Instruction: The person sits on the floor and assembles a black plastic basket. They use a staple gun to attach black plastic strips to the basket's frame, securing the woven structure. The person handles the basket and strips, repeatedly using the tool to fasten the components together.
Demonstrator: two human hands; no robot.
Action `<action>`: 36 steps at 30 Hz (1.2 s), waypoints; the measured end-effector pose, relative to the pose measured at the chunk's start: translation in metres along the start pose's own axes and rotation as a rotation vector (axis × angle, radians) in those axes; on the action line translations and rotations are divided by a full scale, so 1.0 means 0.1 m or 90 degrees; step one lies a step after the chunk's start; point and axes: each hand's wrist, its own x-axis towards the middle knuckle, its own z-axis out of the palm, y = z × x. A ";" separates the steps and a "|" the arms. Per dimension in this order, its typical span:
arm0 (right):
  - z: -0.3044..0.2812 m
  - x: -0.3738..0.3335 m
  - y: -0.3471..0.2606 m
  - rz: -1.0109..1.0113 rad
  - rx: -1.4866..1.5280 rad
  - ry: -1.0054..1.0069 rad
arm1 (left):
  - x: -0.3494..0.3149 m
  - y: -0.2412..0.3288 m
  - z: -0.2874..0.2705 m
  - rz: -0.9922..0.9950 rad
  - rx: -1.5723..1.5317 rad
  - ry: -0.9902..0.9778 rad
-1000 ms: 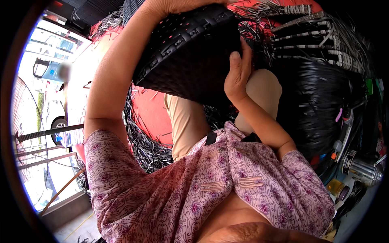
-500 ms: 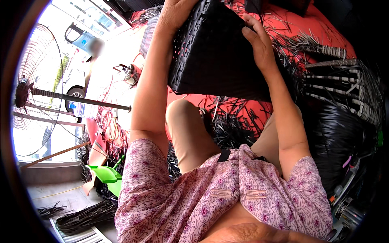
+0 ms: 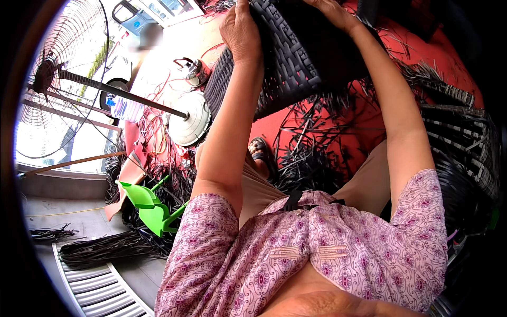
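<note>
A boxy black woven rattan piece (image 3: 290,53) is tilted above the floor in front of my knees. Its weave shows plainly on the left, while the right part is too dark to make out. My left hand (image 3: 242,33) is closed on its left side, fingertips cut off at the picture's top. At the far right of the piece is my right hand (image 3: 334,13), arm stretched out. Its fingers run past the top edge, so their hold cannot be made out.
Loose black strips (image 3: 309,158) litter the red floor covering (image 3: 364,119). To the left stand a fan (image 3: 50,76) with a round white base (image 3: 189,119), a metal kettle (image 3: 193,71) and a green dustpan (image 3: 153,208). A striped woven frame (image 3: 457,132) lies at right.
The rattan piece has turned and moved up in view, showing more of its woven side. Both hands have moved farther up with it. The fan base and a sandalled foot have come into sight.
</note>
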 end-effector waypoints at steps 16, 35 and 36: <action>0.17 -0.13 -0.24 0.259 0.200 -0.135 | -1.13 0.13 -0.42 0.048 0.123 0.014; 0.05 -2.09 -2.21 0.421 1.081 0.346 | -2.58 0.44 -0.89 -0.237 -0.080 -0.044; 0.07 -2.11 -2.23 0.372 1.094 0.333 | -2.67 0.44 -0.89 -0.237 -0.067 -0.031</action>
